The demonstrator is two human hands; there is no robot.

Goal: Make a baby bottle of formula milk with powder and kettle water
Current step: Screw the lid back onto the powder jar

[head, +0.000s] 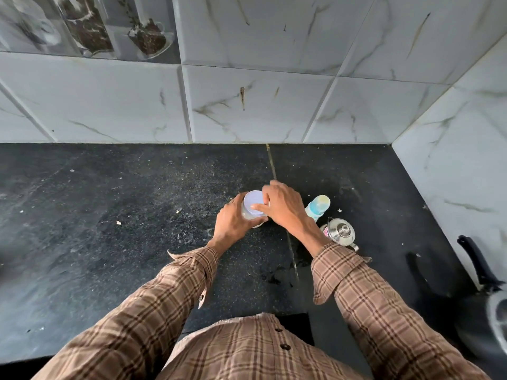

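Left hand (233, 223) grips powder jar (251, 215); right hand (282, 207) grips its lid (253, 200).

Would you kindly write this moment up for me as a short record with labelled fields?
setting: dark stone counter below a marble-tiled wall
left hand: grips the side of the powder jar
right hand: grips the jar's pale lid from above
baby bottle: upright, right of the jar, capped
steel kettle: nearer than the bottle, lid on
dark pan: at the right edge
jar lid state: on the jar
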